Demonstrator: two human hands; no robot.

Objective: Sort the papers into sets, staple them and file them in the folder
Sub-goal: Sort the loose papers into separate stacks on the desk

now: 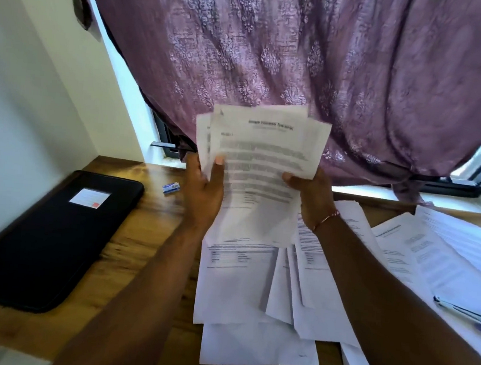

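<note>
At frame centre, the left hand point(203, 190) and right hand point(309, 198) grasp fanned papers point(261, 152) in their fingers point(220, 163), apparently to sort them above the tabletop point(142, 232).

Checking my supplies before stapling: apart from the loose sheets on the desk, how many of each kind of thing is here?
Black folder: 1
Stapler: 1
Small box: 1
Held bundle of papers: 1
Total: 4

Left hand point(204, 188) and right hand point(310, 197) grip a fanned sheaf point(260, 155) above loose papers point(252, 294) on the table point(142, 232); folder point(45, 235) lies left, stapler point(463, 314) right.
</note>
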